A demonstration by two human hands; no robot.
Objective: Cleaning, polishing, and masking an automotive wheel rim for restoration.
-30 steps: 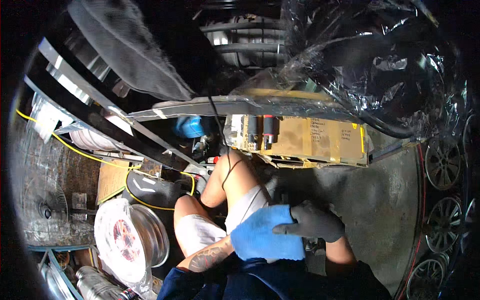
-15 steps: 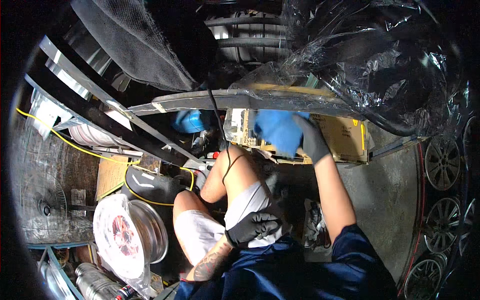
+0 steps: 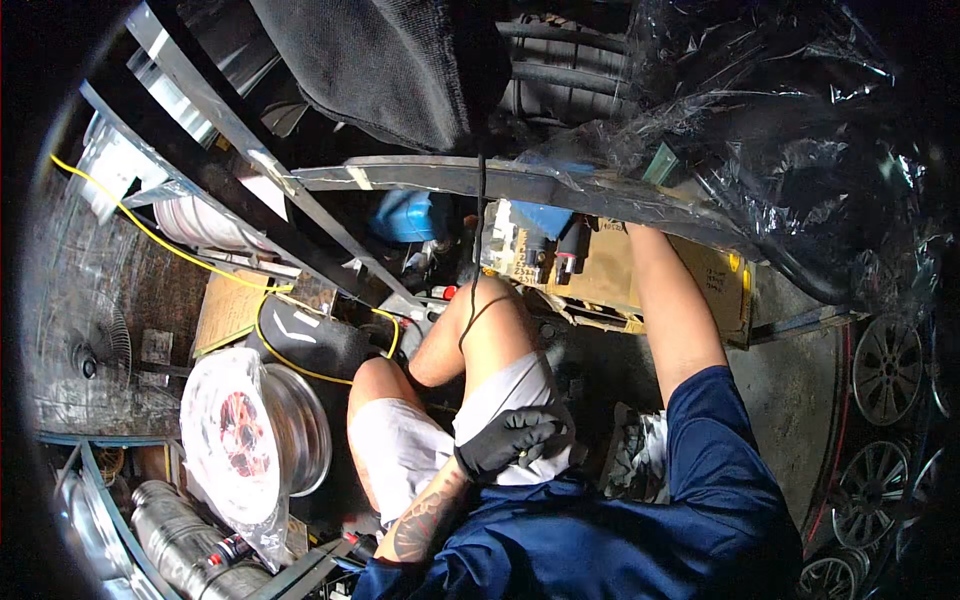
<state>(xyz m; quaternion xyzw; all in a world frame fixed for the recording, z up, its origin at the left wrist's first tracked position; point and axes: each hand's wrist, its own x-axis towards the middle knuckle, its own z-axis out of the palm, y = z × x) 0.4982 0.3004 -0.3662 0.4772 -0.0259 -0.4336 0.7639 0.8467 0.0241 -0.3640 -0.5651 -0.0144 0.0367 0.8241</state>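
Though I cannot tell the right hand's grip, blue cloth (image 3: 543, 217) lies just left of it.

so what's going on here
A person's right arm reaches over a cardboard box, the hand hidden at the dark bar. Part of a blue cloth shows there, by the tools on the box; whether the hand holds it can't be seen. The gloved left hand is at the lap, fingers curled. A wheel in clear plastic stands off to the left.
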